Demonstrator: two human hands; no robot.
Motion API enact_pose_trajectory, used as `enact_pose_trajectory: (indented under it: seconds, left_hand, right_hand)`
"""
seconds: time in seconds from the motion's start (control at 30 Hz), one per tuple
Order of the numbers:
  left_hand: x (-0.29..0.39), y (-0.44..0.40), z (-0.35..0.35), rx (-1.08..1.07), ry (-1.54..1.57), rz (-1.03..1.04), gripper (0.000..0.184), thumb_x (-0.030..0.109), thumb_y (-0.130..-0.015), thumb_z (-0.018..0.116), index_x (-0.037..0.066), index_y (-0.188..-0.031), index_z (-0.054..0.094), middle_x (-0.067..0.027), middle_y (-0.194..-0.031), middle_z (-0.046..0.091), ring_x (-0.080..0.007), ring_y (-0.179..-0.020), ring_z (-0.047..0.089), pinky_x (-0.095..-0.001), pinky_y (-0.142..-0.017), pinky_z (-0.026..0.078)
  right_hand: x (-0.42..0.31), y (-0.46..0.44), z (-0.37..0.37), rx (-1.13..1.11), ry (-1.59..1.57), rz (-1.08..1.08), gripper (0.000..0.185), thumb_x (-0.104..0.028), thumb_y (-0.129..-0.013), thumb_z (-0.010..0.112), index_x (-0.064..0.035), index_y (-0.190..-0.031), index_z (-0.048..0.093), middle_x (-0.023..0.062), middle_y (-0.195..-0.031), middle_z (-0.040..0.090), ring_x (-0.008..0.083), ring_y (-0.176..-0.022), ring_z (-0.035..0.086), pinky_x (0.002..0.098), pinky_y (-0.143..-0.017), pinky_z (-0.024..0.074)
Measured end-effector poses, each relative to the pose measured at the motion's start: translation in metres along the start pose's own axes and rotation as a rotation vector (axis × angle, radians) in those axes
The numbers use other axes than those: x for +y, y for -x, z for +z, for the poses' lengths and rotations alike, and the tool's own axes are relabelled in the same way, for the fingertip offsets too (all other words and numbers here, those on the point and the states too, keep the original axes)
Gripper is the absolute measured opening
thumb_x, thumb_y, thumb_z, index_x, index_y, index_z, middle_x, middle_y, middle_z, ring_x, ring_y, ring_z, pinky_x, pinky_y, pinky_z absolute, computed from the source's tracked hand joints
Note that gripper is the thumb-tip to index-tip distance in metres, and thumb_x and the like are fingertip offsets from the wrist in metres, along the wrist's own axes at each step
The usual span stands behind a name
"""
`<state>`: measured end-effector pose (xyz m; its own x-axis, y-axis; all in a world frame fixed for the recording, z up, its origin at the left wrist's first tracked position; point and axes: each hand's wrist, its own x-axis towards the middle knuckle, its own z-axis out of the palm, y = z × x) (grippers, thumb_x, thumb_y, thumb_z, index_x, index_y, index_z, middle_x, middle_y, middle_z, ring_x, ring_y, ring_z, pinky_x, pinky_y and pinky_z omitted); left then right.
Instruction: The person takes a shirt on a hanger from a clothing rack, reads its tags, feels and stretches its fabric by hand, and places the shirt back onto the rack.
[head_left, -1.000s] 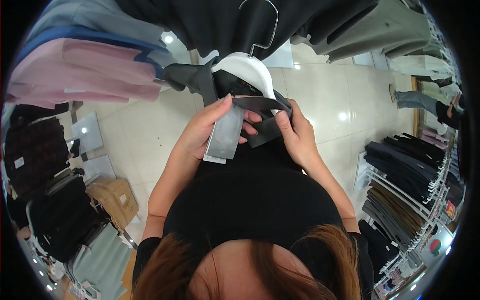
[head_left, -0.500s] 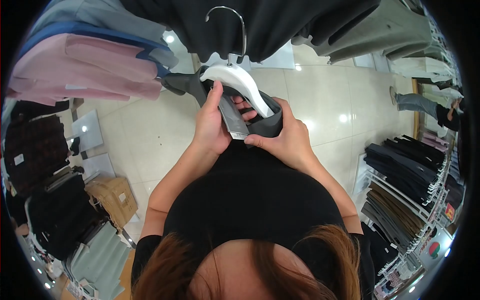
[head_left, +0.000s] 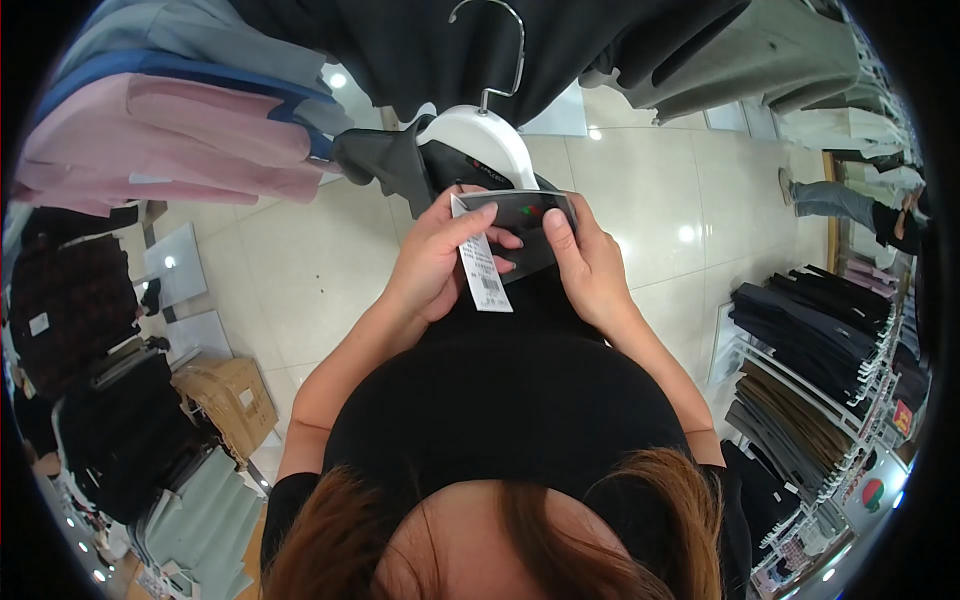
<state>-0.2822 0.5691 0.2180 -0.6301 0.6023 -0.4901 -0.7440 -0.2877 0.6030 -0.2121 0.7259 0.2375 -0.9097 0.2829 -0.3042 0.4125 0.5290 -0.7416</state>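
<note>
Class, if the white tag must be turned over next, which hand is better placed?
Probably the left hand: its thumb presses the white tag near its top. The right hand holds the dark panel, its thumb apart from the tag.

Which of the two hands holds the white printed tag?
The left hand, which pinches the white tag at its upper end. The right hand grips the dark grey piece and does not touch the tag.

In my left hand (head_left: pixel 430 255) the tag (head_left: pixel 483 262) now shows its white, barcoded side (it was grey earlier), while the thumb of my right hand (head_left: pixel 594 260) has moved up from near the tag's lower end onto a dark panel (head_left: pixel 515 203).
</note>
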Motion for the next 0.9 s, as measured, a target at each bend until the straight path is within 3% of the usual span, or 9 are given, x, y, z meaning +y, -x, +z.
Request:
enact_pose_trajectory:
  seconds: [0.2,0.33,0.43,0.53,0.67,0.73,0.9]
  left_hand:
    - [0.005,0.004,0.001,-0.050,0.010,-0.057,0.036,0.031,-0.091,0.043,0.000,-0.109,0.043,-0.0163,-0.089,0.058,-0.0199,-0.073,0.062,-0.0259,-0.056,0.054]
    - [0.008,0.004,-0.005,-0.052,0.033,-0.051,0.038,0.034,-0.092,0.040,0.000,-0.109,0.043,-0.0175,-0.092,0.058,-0.0208,-0.073,0.063,-0.0270,-0.057,0.054]
    - [0.010,0.003,-0.003,-0.002,0.074,-0.028,0.032,0.034,-0.092,0.042,0.003,-0.102,0.045,-0.0119,-0.093,0.057,-0.0189,-0.072,0.061,-0.0292,-0.060,0.054]
    - [0.008,0.000,-0.019,0.036,0.224,-0.044,0.029,0.032,-0.092,0.042,0.004,-0.099,0.047,-0.0126,-0.093,0.056,-0.0214,-0.078,0.060,-0.0343,-0.066,0.055]
    - [0.012,-0.008,-0.040,-0.241,0.666,0.008,0.025,0.028,-0.091,0.043,0.005,-0.093,0.050,-0.0158,-0.095,0.053,-0.0305,-0.096,0.053,-0.0434,-0.080,0.049]
    - [0.015,-0.010,-0.048,-0.266,0.678,0.031,0.024,0.029,-0.092,0.043,0.006,-0.095,0.050,-0.0163,-0.096,0.053,-0.0320,-0.096,0.052,-0.0444,-0.081,0.048]
    - [0.013,-0.010,-0.052,-0.291,0.607,0.105,0.030,0.033,-0.086,0.053,0.008,-0.102,0.050,-0.0143,-0.098,0.053,-0.0336,-0.105,0.050,-0.0460,-0.089,0.045]
  right_hand:
    - [0.001,-0.004,-0.002,-0.039,0.007,0.057,0.059,-0.055,-0.090,0.022,-0.0066,-0.112,0.046,0.0157,-0.062,0.056,0.0371,-0.068,0.058,0.0412,-0.063,0.0424]
    - [0.000,-0.004,0.000,-0.026,-0.015,0.056,0.059,-0.055,-0.090,0.022,-0.0066,-0.113,0.046,0.0160,-0.063,0.057,0.0369,-0.069,0.058,0.0410,-0.064,0.0423]
    - [0.000,-0.004,0.000,-0.002,-0.015,0.054,0.060,-0.056,-0.089,0.023,-0.0065,-0.114,0.046,0.0159,-0.064,0.057,0.0360,-0.068,0.058,0.0405,-0.064,0.0423]
    - [0.001,-0.003,-0.003,0.006,-0.029,0.037,0.061,-0.058,-0.088,0.027,-0.0065,-0.115,0.045,0.0148,-0.064,0.057,0.0338,-0.067,0.058,0.0389,-0.063,0.0425]
    - [0.006,-0.001,-0.006,0.016,-0.074,-0.018,0.061,-0.059,-0.087,0.031,-0.0063,-0.115,0.045,0.0118,-0.063,0.055,0.0279,-0.065,0.057,0.0346,-0.062,0.0424]
    - [0.005,-0.001,-0.007,0.024,-0.112,-0.030,0.062,-0.060,-0.086,0.032,-0.0056,-0.114,0.046,0.0095,-0.063,0.054,0.0225,-0.063,0.055,0.0316,-0.060,0.0416]
    - [0.005,-0.002,-0.006,0.017,-0.122,-0.010,0.063,-0.060,-0.086,0.034,-0.0045,-0.111,0.047,0.0093,-0.062,0.053,0.0197,-0.061,0.053,0.0306,-0.058,0.0410]
